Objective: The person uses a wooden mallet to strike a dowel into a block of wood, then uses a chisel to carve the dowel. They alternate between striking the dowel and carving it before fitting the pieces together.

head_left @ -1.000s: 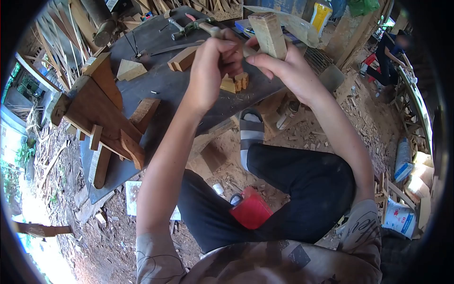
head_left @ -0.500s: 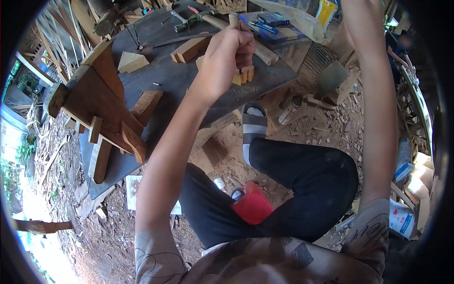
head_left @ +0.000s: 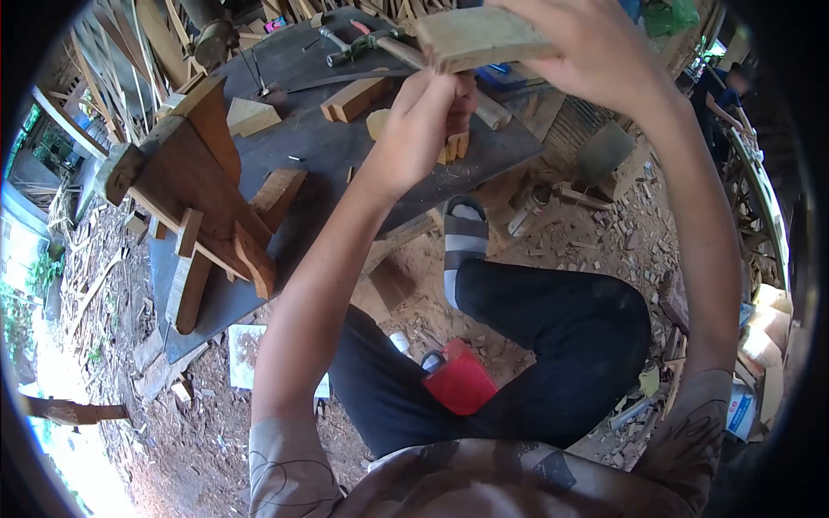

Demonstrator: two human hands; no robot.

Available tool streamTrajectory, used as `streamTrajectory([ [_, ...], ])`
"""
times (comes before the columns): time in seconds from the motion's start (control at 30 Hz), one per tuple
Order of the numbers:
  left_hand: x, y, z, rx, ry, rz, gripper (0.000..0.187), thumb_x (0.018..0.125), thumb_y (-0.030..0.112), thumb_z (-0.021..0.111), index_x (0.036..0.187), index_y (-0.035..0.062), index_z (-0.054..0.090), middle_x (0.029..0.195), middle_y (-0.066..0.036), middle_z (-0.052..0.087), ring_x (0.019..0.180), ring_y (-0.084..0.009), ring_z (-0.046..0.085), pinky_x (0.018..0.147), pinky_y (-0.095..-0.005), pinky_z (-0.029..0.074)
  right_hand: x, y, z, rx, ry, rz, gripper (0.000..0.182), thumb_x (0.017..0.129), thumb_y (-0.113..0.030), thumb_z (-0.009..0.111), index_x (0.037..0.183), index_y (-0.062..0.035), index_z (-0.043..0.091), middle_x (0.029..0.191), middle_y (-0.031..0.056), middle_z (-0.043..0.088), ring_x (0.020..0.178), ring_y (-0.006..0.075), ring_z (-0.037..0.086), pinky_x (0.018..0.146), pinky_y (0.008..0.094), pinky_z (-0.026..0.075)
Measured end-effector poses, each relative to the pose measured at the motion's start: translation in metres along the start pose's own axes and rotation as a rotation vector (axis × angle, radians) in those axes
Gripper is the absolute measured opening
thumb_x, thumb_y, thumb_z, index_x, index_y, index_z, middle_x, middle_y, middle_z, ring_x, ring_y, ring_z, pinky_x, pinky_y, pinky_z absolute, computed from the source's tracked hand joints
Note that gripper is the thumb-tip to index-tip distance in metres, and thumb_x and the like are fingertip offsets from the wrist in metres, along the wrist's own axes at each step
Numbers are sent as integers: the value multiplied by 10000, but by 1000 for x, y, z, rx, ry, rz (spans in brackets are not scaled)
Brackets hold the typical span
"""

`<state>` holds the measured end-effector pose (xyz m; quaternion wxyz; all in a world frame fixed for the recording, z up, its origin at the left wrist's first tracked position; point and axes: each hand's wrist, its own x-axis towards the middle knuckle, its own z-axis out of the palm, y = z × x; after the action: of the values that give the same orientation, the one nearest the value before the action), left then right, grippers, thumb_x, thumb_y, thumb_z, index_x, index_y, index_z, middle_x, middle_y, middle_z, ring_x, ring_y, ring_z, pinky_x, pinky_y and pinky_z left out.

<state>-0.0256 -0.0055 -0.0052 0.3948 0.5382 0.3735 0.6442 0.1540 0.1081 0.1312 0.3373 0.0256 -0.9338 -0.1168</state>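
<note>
My left hand (head_left: 432, 116) is closed at the upper middle, above a small notched wood piece (head_left: 454, 148) on the dark tabletop (head_left: 332, 181). In the earlier frame it grips a round wooden handle; now the top of that handle is hidden. Right over this fist lies a thick, pale wooden block (head_left: 484, 39), held by my right hand (head_left: 587, 52), whose fingers wrap round its right end. Left of my left hand rests a brown wood block (head_left: 355, 99). A hammer (head_left: 350, 49) lies farther back.
A wooden assembly (head_left: 194, 186) stands at the table's left side. A pale wedge block (head_left: 252, 116) lies near it. My sandalled foot (head_left: 466, 226) is below the table edge. Another person (head_left: 721, 108) is at the far right.
My right hand has come down and left, bringing the wooden block into view over my left fist. My left hand stays in nearly the same place. The view has shifted slightly.
</note>
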Motion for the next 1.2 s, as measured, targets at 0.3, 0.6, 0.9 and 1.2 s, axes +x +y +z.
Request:
streamTrajectory([
  [0.3,-3,11,17,-2,99,-1,201,995,248,453,851,108,441,738,42,335,652,-89,311,619,-277,322,2,-11,-7,326,-29,444,271,908,-175,692,1124,-50,588,912,51,620,777,159,651,693,322,509],
  [0.6,-2,6,10,-71,58,-18,210,992,277,486,946,74,511,790,34,432,698,-80,376,633,-257,362,-4,-21,-4,72,-204,209,235,901,-161,700,1074,-43,594,805,16,566,707,221,600,668,372,501],
  [0.9,-1,1,6,-54,47,-19,205,984,264,481,906,76,498,772,32,420,681,-82,361,622,-263,356,-8,-11,3,35,-129,198,163,907,-135,673,1033,-58,603,844,25,602,741,154,614,700,342,510],
  [1.2,-4,5,13,-12,110,-13,200,1004,240,434,850,112,434,741,39,343,646,-92,295,618,-277,315,-13,-5,23,59,-169,192,231,890,-106,649,1105,-45,589,832,43,578,733,154,601,661,362,520],
])
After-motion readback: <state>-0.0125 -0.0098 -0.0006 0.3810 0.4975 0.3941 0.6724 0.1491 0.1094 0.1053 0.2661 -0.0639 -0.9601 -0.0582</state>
